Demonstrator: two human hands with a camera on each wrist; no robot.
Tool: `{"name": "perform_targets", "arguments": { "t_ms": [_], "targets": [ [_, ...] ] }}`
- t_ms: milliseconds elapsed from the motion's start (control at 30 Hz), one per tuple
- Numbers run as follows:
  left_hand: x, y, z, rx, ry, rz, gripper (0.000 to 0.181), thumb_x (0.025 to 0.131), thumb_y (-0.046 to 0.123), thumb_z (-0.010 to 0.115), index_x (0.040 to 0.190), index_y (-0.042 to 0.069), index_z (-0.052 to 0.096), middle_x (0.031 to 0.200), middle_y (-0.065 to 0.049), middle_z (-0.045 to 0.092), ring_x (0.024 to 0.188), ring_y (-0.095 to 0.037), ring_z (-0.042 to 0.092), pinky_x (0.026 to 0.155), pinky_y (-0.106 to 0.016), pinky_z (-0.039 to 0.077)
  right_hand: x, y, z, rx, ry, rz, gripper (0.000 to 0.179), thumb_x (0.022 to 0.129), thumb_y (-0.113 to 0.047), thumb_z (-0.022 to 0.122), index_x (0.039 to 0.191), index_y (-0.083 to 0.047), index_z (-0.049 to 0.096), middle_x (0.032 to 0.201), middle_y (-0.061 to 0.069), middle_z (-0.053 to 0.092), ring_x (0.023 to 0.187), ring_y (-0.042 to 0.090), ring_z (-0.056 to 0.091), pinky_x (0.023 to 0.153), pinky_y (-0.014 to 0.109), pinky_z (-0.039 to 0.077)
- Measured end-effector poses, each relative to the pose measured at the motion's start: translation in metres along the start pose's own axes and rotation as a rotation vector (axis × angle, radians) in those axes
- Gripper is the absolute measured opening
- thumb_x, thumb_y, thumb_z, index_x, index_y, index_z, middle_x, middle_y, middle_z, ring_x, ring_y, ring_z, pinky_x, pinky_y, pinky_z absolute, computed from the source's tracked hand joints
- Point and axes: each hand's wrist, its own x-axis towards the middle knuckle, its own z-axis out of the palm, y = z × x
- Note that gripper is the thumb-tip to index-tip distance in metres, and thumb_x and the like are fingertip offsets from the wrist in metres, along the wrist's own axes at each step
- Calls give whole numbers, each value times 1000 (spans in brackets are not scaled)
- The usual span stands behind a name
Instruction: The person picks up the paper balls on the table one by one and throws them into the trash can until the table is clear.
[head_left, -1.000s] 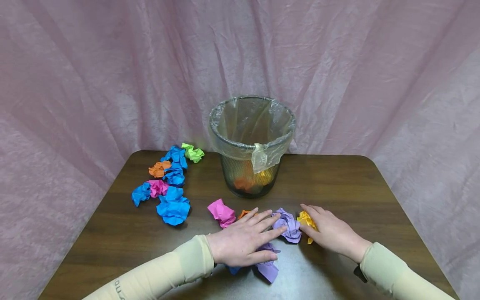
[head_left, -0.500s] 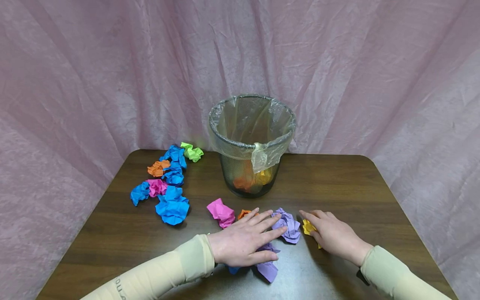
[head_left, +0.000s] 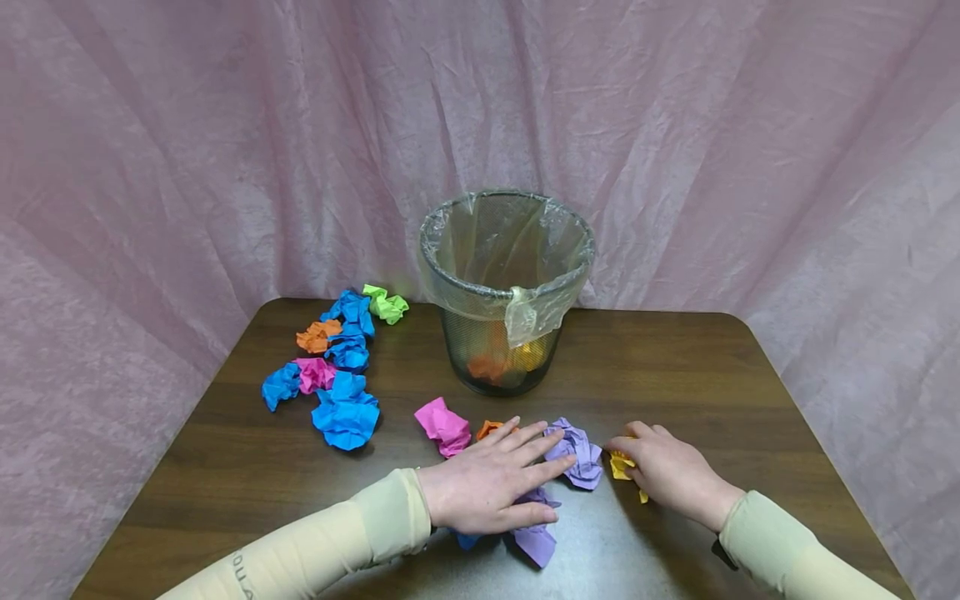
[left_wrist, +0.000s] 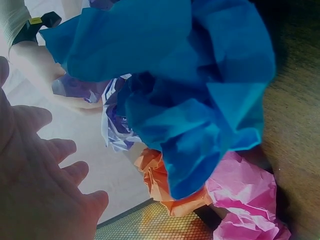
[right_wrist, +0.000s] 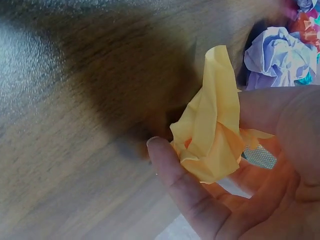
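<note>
One bin (head_left: 461, 337) — crumpled paper (head_left: 487, 367) inside

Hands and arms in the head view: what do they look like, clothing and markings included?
The left hand and right hand are ungloved. The left sleeve and right sleeve are long and pale cream, with slightly greener cuffs. Dark lettering, partly cut off, marks the left one. A dark wrist device shows under the right cuff.

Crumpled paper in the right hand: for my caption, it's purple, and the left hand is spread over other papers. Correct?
The right wrist view shows yellow crumpled paper in the right hand, not purple; the left hand is spread over other papers.
</note>
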Motion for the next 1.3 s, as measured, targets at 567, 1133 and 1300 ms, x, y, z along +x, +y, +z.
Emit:
{"name": "perform_targets", "arguments": {
  "t_ms": [567, 1133, 1300],
  "targets": [
    [2, 1, 0, 21, 34, 33, 70, 107, 63, 24, 165, 24, 25, 171, -7, 15, 157, -22, 3, 124, -53, 8, -2, 1, -1, 18, 63, -70, 37, 77, 2, 86, 95, -23, 66, 98, -7, 58, 86, 22, 59, 70, 40, 54],
    [4, 1, -15, 66, 53, 42, 72, 105, 65, 24, 165, 26, 20, 172, -3, 9, 157, -22, 1, 124, -51, 7, -5, 3, -28, 17, 140, -91, 39, 76, 5, 85, 93, -23, 64, 104, -5, 60, 90, 23, 61, 71, 38, 53],
    [3, 1, -25, 91, 71, 54, 71, 105, 65, 25, 166, 27, 19, 172, -3, 9, 157, -22, 0, 124, -51, 8, -5, 6, -45, 29, 163, -81, 39, 77, 7, 83, 95, -22, 65, 104, -6, 60, 88, 22, 59, 68, 36, 52]
  ]
}}
